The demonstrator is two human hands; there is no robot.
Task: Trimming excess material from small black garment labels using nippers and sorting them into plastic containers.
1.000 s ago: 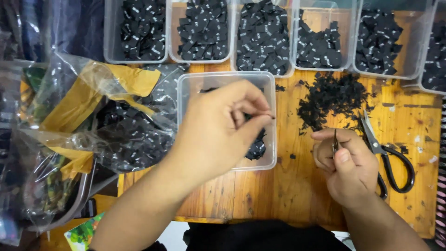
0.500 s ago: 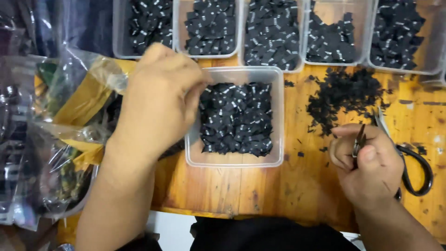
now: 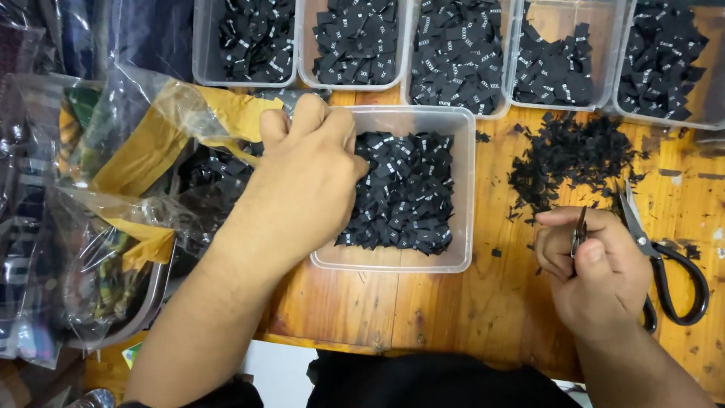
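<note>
A: Starting at the left, what moved?

B: The left hand (image 3: 306, 177). 1 second ago it hovered over the middle of the clear tub (image 3: 462, 189) with its fingertips pinched together. Now it has slid to the tub's left rim, beside the crinkled plastic bags (image 3: 113, 196), and lies knuckles-up on the near-left corner of the black labels (image 3: 404, 189) inside. Its fingers curl under, so I cannot tell whether that grip is closed on a label or empty.

A: And the tub itself?

B: It sits on the wooden bench (image 3: 423, 302), below the row of 5 tubs (image 3: 302, 45) of sorted labels, and looks just as full as before.

A: Further right?

B: The pile of black offcuts (image 3: 566, 155) is unchanged. The right hand (image 3: 596, 272) has barely shifted; its grip stays clamped on small metal snips (image 3: 579, 230), thumb over them. Black-handled scissors (image 3: 668, 264) lie just beside it.

A: So where does that leave the work?

B: I'd judge the left hand is fetching another label for trimming.
</note>
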